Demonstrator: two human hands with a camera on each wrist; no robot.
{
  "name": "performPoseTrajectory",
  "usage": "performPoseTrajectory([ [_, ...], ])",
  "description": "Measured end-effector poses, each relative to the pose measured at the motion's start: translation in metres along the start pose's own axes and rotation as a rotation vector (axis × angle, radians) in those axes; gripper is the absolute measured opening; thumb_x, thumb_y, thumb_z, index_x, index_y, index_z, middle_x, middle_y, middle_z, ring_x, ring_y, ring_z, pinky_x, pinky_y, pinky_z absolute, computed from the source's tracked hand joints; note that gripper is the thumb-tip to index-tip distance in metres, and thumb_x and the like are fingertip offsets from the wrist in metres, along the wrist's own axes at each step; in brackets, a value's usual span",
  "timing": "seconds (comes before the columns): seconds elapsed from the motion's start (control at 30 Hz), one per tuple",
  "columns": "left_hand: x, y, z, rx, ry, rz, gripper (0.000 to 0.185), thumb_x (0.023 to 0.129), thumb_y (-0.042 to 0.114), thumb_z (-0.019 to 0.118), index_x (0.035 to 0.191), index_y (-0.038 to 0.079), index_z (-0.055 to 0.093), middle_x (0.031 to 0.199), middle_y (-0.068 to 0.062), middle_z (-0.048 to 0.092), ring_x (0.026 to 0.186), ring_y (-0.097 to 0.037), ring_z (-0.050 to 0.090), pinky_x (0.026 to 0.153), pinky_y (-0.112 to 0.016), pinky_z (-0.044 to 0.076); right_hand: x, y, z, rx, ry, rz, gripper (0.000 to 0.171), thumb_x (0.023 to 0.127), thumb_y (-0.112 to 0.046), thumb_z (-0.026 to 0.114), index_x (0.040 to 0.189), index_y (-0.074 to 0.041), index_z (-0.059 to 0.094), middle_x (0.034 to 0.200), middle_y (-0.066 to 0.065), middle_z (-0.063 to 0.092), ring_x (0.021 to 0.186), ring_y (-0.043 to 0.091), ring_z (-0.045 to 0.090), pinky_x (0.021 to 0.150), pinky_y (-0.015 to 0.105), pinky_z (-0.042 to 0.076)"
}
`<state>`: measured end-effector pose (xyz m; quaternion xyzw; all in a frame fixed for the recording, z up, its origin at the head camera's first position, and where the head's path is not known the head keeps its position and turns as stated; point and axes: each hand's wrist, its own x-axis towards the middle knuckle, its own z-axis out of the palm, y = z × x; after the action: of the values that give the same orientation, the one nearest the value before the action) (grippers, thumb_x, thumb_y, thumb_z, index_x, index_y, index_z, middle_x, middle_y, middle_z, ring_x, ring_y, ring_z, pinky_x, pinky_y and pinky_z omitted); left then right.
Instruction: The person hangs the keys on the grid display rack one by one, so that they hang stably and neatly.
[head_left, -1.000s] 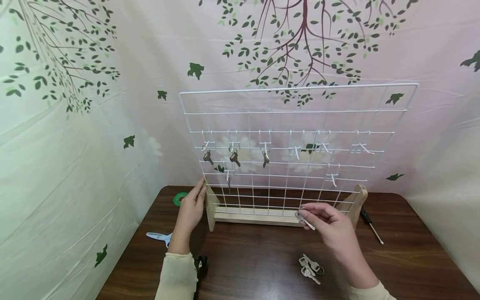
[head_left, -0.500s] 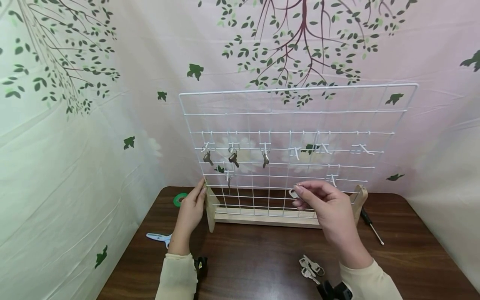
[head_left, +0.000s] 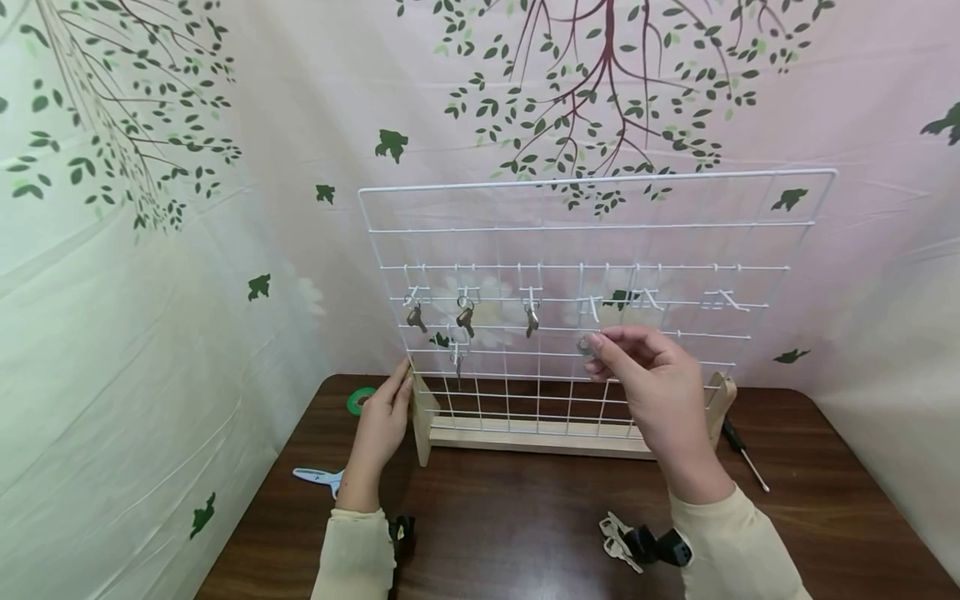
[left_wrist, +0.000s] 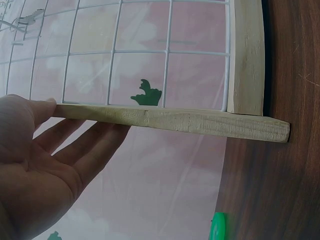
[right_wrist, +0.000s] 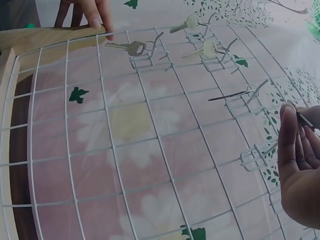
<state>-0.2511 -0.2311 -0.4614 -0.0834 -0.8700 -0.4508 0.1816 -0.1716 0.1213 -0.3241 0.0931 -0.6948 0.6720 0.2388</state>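
Note:
A white wire grid [head_left: 600, 179] stands in a wooden stand [head_left: 422, 421]. My left hand [head_left: 380, 425] holds the stand's left side piece, thumb on one face and fingers on the other in the left wrist view. Between thumb and fingertips, my right hand [head_left: 652, 379] pinches a key [head_left: 584, 345], mostly hidden by the fingers, just below and in front of a bare white hook [head_left: 592, 308]. Keys hang from several hooks further left, among them one key [head_left: 532, 322] nearest the right hand. In the right wrist view, the held key [right_wrist: 305, 120] is apart from the hooks.
Loose keys [head_left: 615, 533] lie on the dark wooden table [head_left: 510, 517], partly covered by the right wrist's black camera [head_left: 656, 546]. Bare hooks [head_left: 726, 300] sit further right. A screwdriver [head_left: 744, 454], a green ring [head_left: 357, 401] and a light-blue tool [head_left: 318, 477] lie around the stand.
My right hand has risen with the key from near the stand's bottom bar to just under the bare hook. My left hand has stayed on the stand.

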Motion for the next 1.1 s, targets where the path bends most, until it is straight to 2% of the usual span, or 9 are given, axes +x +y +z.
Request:
performPoseTrajectory([
  [0.3, -0.001, 0.000, 0.000, -0.003, -0.002, -0.020, 0.051, 0.116, 0.029, 0.048, 0.166, 0.019, 0.043, 0.162, -0.017, 0.053, 0.145, -0.039, 0.058, 0.111, -0.061, 0.055, 0.005, -0.003, 0.002, -0.045, 0.015, -0.013, 0.020, 0.097, -0.016, 0.081, 0.107, 0.001, 0.076, 0.087, 0.000, 0.081, 0.072, 0.010, 0.077, 0.070, 0.025, 0.066],
  [0.7, -0.001, 0.000, 0.000, 0.002, -0.002, -0.012, 0.051, 0.116, 0.028, 0.047, 0.166, 0.018, 0.043, 0.162, -0.018, 0.053, 0.145, -0.039, 0.058, 0.111, -0.061, 0.054, 0.010, -0.002, 0.002, -0.105, 0.013, -0.047, 0.021, 0.099, -0.019, 0.080, 0.107, 0.000, 0.076, 0.083, -0.008, 0.080, 0.070, 0.011, 0.078, 0.069, 0.024, 0.066],
  [1.1, 0.000, -0.001, 0.001, -0.002, -0.003, -0.001, 0.051, 0.116, 0.029, 0.048, 0.165, 0.017, 0.043, 0.161, -0.017, 0.054, 0.145, -0.039, 0.057, 0.113, -0.060, 0.054, 0.015, 0.003, 0.001, -0.124, -0.005, -0.011, 0.024, 0.099, -0.022, 0.079, 0.109, -0.001, 0.075, 0.088, -0.004, 0.081, 0.072, 0.008, 0.078, 0.073, 0.023, 0.066],
])
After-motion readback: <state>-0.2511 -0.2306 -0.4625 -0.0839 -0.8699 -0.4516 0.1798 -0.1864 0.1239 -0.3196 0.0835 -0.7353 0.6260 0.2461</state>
